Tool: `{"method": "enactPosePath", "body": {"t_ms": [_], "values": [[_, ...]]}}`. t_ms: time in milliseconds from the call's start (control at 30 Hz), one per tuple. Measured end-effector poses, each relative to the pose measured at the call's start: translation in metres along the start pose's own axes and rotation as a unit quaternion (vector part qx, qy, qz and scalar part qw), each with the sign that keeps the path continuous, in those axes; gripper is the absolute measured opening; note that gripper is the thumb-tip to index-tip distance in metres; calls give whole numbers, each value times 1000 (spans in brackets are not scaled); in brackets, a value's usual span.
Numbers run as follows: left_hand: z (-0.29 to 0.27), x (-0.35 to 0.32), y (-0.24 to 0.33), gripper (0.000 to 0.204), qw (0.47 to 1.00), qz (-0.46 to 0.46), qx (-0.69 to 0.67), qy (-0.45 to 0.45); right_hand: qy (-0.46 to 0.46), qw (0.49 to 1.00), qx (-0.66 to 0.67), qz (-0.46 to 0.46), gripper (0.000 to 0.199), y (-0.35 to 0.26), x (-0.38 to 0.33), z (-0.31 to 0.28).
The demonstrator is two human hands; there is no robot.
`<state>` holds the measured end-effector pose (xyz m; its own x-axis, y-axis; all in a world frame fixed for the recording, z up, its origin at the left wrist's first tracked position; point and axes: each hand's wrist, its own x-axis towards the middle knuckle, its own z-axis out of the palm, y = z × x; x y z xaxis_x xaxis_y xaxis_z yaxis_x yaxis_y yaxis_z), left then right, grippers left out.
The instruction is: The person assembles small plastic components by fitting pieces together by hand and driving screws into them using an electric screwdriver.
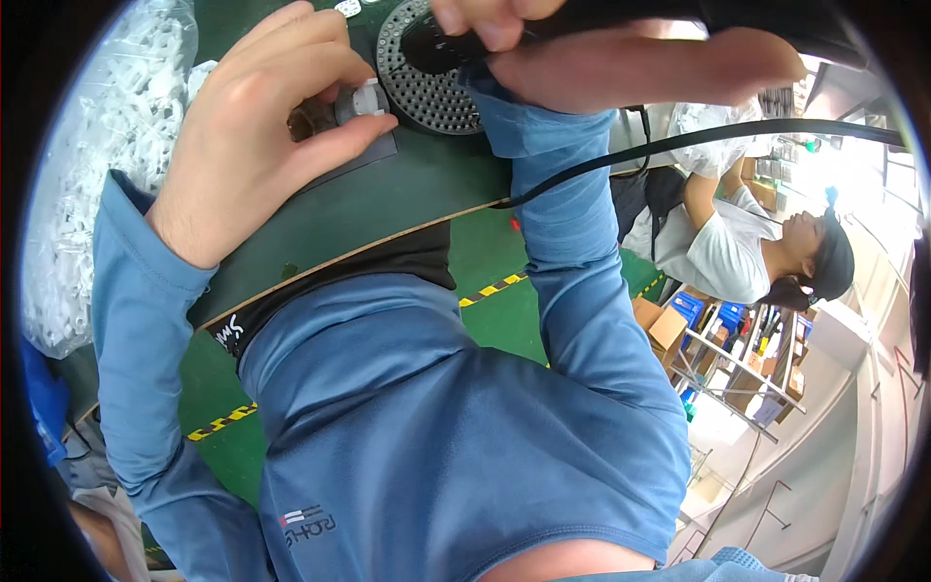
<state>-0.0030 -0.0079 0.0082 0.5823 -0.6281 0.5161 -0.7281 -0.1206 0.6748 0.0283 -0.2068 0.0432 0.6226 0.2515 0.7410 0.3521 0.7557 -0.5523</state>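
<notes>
My left hand (257, 126) rests on the dark green worktop (388, 199) and pinches a small round white part (366, 100) between thumb and forefinger. My right hand (601, 48) sits at the top of the view, closed around a black corded tool (456, 47) whose tip points down at a round perforated grey disc (427, 97) next to the white part. The tool's black cable (698, 141) runs off to the right. Both my arms wear blue sleeves.
A big clear bag of small white plastic parts (92, 165) lies at the left. Another person in a white shirt (747, 247) stands at the right by metal shelving with cardboard boxes (669, 330). The green floor has yellow-black striped tape (495, 287).
</notes>
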Motion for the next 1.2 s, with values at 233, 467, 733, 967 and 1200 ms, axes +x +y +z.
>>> {"method": "enactPosePath", "body": {"t_ms": [233, 467, 733, 967, 1200], "values": [[-2, -2, 0, 26, 1000, -1, 8, -5, -10, 1000, 3, -13, 108, 15, -6, -3], [-2, -5, -1, 26, 1000, -9, 9, -2, -50, 997, 4, -51, 107, 23, -4, -8], [2, 1, 0, 27, 1000, -13, 4, 2, -252, 965, -55, 39, 103, -25, 28, -13], [-1, -3, -2, 25, 999, -30, -4, -15, -348, 928, 10, 132, 53, -43, 67, -1], [-8, 2, -1, 22, 999, -3, 44, -28, -373, 896, -78, 227, 58, -46, 66, 28]]}}
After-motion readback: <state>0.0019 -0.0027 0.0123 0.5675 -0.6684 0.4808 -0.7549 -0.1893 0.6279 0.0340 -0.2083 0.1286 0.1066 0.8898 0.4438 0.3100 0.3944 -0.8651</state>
